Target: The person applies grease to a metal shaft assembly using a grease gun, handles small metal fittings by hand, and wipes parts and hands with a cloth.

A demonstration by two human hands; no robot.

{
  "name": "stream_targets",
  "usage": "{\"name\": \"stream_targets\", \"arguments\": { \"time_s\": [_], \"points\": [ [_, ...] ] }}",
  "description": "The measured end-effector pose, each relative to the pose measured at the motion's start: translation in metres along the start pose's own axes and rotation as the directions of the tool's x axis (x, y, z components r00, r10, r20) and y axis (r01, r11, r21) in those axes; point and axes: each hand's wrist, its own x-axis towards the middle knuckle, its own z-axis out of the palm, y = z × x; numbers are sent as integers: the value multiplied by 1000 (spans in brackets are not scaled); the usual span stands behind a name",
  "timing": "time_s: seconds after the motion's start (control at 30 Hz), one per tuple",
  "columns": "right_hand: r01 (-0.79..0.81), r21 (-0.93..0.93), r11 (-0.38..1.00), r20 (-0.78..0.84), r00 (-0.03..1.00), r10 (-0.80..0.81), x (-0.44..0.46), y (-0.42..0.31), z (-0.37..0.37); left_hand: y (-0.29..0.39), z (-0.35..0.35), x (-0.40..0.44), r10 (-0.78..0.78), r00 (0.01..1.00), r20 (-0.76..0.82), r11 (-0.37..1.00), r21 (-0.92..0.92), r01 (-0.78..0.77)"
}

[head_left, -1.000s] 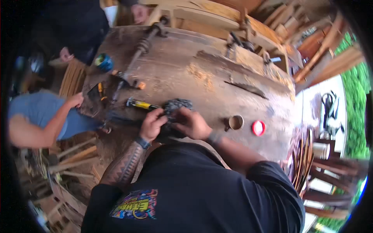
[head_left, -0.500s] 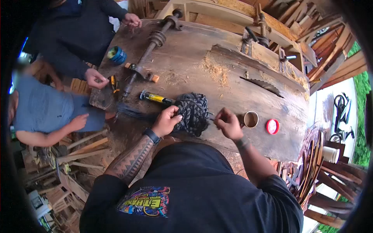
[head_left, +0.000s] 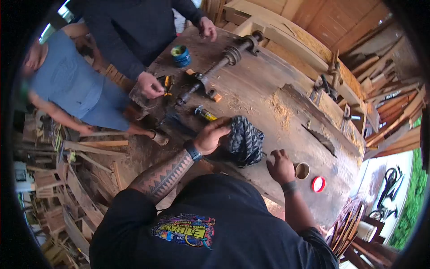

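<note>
My left hand point(head_left: 212, 136) is closed on the left side of a bunched black-and-grey patterned cloth point(head_left: 245, 141) near the table's front edge. Just right of the cloth, my right hand point(head_left: 282, 167) has its fingers curled; a thin dark piece shows by the fingertips, too small to name. Close to that hand stands an open round tin point(head_left: 302, 171) with brown contents. A red lid point(head_left: 318, 184) lies farther right. Behind my left hand is a yellow-and-black tube point(head_left: 205, 113), partly hidden.
A rusty shaft point(head_left: 215, 67) with bearing blocks lies across the wooden table point(head_left: 260, 85). A toothed saw blade point(head_left: 320, 140) sticks up through the top. A blue tin point(head_left: 181, 56) and yellow-handled pliers point(head_left: 168, 85) sit near a co-worker's hand point(head_left: 150, 85). Another person stands at left.
The camera view has shifted, so the table sits farther right and lower. The cloth has turned in my left hand and looks raised. My right hand stays beside it.
</note>
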Motion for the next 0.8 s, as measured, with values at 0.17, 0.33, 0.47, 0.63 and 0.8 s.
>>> {"name": "stream_targets", "arguments": {
  "time_s": [0.17,0.33,0.47,0.63,0.8],
  "points": [
    [244,652,718,-291,955,-61,88,-64,-31,26,-5,22,-2,981,194,999,45,-6],
    [-83,913,400,298,804,-514,194,-64,-12,60,-19,54,185,983,-22,982,42,-184],
    [-107,959,261,239,799,-552,235,-68,1,61,-77,79,-16,973,-231,951,296,86],
    [-105,991,-86,85,974,-211,276,-109,12,31,-115,45,-6,998,66,452,890,-56],
    [480,180,859,-132,877,-462,335,-194,49,21,-120,1,49,985,165,369,914,-171]
  ]
}}
